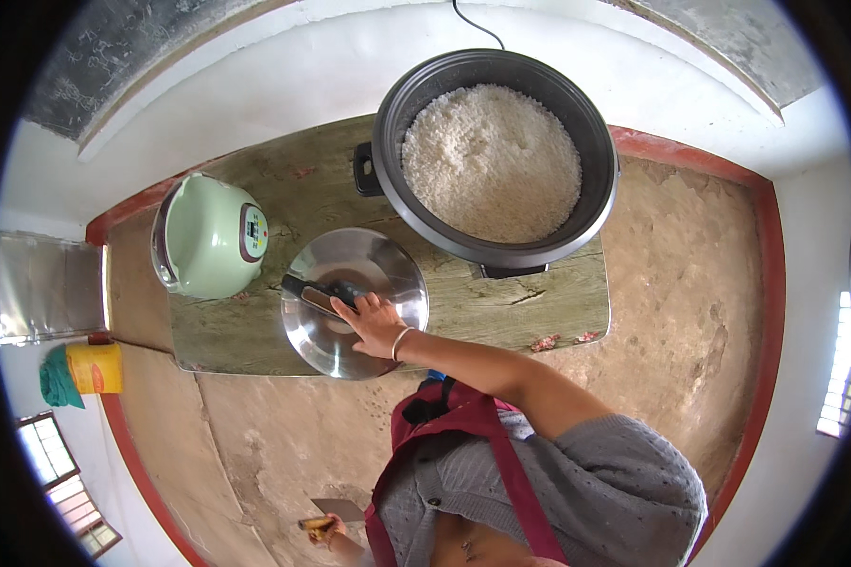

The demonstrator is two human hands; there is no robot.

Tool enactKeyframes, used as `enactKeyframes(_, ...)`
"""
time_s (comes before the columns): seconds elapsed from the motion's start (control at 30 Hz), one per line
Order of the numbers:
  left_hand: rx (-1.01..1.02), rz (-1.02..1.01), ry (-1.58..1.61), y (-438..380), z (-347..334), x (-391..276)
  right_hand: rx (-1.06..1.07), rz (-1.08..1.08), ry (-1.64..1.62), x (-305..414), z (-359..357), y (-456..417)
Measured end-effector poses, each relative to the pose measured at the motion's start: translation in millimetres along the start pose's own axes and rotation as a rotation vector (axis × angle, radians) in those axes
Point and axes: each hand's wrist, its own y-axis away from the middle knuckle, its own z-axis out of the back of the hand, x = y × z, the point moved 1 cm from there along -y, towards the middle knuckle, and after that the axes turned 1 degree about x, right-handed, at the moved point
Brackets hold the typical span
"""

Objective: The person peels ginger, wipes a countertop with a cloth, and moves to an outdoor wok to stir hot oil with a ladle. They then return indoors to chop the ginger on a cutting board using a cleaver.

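My right hand reaches across to a round stainless-steel lid lying on the table. Its thumb and fingertips touch the lid's black handle near one end; whether they close around it is unclear. Low in the picture, beside my apron, my left hand grips a wooden-handled tool with a flat, grey blade, seemingly a cleaver. Above and right of the lid stands a large dark cooker pot, uncovered, with white rice inside. A light green rice cooker with a button panel sits left of the lid.
The wood-patterned table stands near a white wall with a red lower band. A black cable runs up behind the pot. At the far left are a yellow container and a green cloth or bag.
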Motion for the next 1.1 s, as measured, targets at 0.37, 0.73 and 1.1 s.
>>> enactKeyframes(0.37, -0.172, 0.047, 0.060, 2.6, 24.9, 30.8, -0.071, 0.230, -0.118, 86.6, 82.2, 18.9)
enactKeyframes(0.73, -0.175, 0.012, 0.269, 13.4, 68.5, 22.5, -0.585, 0.015, 0.227, -12.5, 349.0, 40.5)
enactKeyframes(1.1, -0.524, -0.052, 0.510, 141.8, 143.1, 44.2, -0.407, -0.270, 0.185, -130.3, 347.0, 47.8)
